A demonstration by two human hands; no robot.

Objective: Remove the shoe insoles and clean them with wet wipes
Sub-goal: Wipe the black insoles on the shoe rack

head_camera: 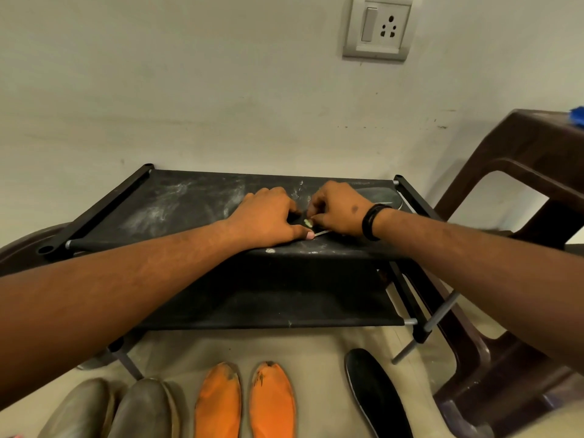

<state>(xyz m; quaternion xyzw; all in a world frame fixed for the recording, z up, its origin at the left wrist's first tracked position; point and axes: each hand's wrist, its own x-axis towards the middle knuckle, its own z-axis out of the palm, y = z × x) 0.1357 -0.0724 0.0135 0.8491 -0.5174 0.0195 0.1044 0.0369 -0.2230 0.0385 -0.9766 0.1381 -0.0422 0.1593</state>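
Both hands meet at mid-frame on the rack (177, 200): my left hand (268, 216) presses down, fingers curled, and my right hand (339, 208) pinches something small and pale I can't make out. One insole (379, 197) lies beneath my right wrist. Lower frame, on the floor (316, 346): orange insoles (246, 403), a black insole (376, 393), grey shoes (113, 409). Socket (377, 26) upper right.
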